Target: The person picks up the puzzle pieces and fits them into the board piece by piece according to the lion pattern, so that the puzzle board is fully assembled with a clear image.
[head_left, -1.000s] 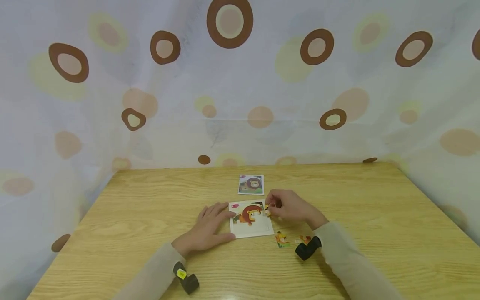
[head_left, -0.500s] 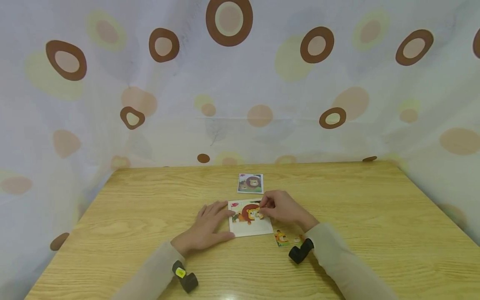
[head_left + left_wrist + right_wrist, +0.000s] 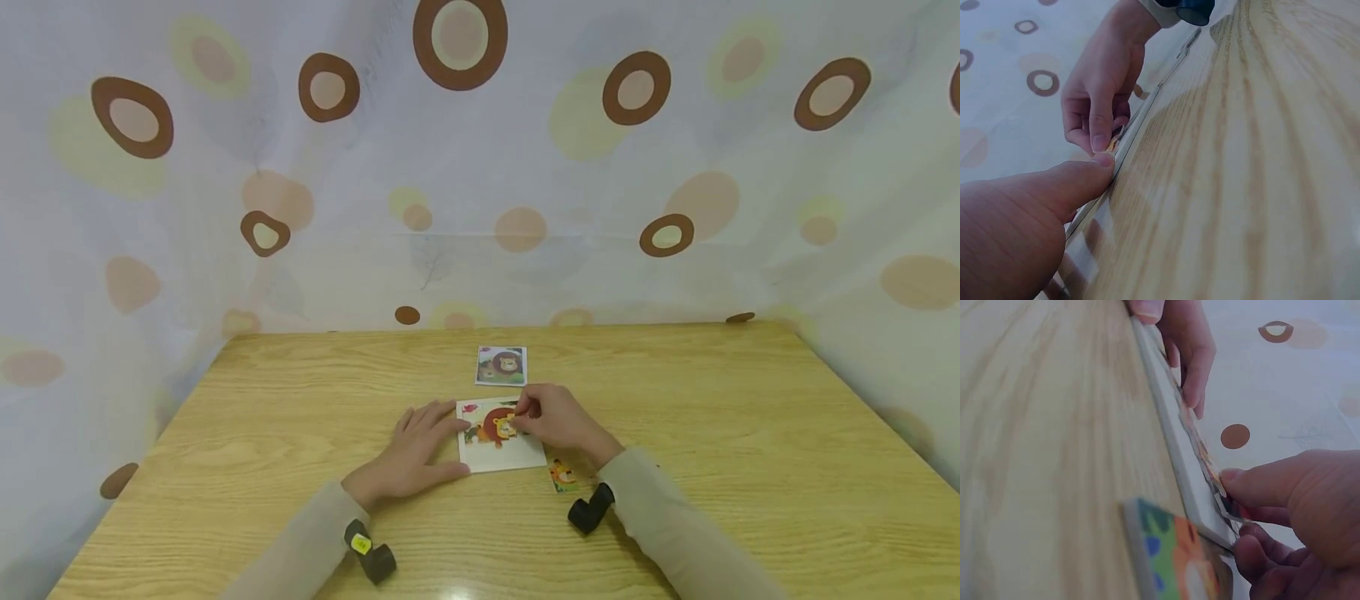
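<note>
A white puzzle board point(image 3: 517, 461) lies on the table, its upper part filled with lion picture pieces. My left hand point(image 3: 416, 454) rests along the board's left edge with fingers spread, the thumb at the lower left corner. Over the right side of the lion's face, my right hand point(image 3: 558, 417) pinches a puzzle piece point(image 3: 1229, 505) between thumb and fingers. That piece is mostly hidden by the fingertips. In the left wrist view, the right hand point(image 3: 1107, 87) reaches down to the board beyond my left thumb point(image 3: 1085, 178).
One loose puzzle piece point(image 3: 562, 476) lies just off the board's lower right corner, below my right wrist. Behind the board lies a square lion picture card point(image 3: 501, 367). A patterned cloth point(image 3: 525, 167) hangs at the table's far edge.
My right hand has moved left with the puzzle piece, from the board's right edge onto the lion's face. Its forearm now covers most of another loose piece. The left hand stays in place.
</note>
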The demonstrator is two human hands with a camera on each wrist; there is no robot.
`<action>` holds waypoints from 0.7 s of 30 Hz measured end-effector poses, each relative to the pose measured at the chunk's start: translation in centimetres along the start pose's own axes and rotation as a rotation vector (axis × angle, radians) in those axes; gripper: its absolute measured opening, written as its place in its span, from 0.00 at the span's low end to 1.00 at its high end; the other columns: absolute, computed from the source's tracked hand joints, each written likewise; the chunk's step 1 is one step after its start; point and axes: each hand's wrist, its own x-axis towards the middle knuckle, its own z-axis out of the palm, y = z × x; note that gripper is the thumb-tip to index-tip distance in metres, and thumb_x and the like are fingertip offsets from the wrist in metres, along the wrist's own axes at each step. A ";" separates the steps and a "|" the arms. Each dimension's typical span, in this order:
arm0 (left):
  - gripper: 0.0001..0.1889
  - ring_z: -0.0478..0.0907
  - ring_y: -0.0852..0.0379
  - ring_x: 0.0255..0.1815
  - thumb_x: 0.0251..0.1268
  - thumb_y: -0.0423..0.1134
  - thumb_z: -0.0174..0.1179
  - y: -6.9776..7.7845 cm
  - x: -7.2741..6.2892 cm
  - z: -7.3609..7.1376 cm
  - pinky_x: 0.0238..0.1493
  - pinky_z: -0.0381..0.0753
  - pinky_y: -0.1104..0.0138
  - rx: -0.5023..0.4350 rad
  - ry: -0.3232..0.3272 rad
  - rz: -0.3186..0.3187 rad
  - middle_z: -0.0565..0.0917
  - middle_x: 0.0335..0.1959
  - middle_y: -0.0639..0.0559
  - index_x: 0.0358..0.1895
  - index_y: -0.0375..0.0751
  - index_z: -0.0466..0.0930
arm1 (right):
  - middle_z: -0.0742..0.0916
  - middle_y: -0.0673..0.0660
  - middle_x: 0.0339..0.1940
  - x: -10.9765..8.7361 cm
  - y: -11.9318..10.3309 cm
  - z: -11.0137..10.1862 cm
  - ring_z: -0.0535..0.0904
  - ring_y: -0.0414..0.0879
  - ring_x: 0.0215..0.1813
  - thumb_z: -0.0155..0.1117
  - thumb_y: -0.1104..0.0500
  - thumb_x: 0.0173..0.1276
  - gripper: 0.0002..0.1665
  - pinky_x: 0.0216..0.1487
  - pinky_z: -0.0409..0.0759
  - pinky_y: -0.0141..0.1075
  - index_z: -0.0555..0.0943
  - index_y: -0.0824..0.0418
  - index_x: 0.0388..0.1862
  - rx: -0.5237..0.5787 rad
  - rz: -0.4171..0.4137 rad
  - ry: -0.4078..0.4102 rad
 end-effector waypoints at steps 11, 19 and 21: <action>0.30 0.48 0.36 0.76 0.64 0.56 0.59 -0.1 0.0 0.2 0.70 0.40 0.35 0.008 -0.002 0.004 0.58 0.75 0.40 0.66 0.49 0.69 | 0.79 0.50 0.22 0.7 0.0 -0.1 0.70 0.39 0.24 0.68 0.63 0.62 0.04 0.26 0.68 0.29 0.81 0.60 0.29 0.002 0.069 -0.050; 0.29 0.48 0.35 0.76 0.64 0.55 0.59 -0.1 0.1 0.1 0.70 0.40 0.35 0.010 0.002 0.007 0.58 0.74 0.39 0.66 0.48 0.69 | 0.76 0.50 0.21 1.4 0.0 -0.3 0.68 0.42 0.24 0.69 0.63 0.60 0.03 0.26 0.66 0.31 0.82 0.58 0.31 0.034 0.138 -0.087; 0.30 0.48 0.35 0.76 0.64 0.55 0.59 -0.1 0.1 0.0 0.70 0.40 0.35 0.012 -0.002 0.006 0.58 0.74 0.39 0.66 0.47 0.69 | 0.76 0.50 0.21 1.4 0.0 -0.3 0.67 0.42 0.24 0.69 0.63 0.59 0.03 0.26 0.66 0.31 0.82 0.59 0.31 0.049 0.152 -0.095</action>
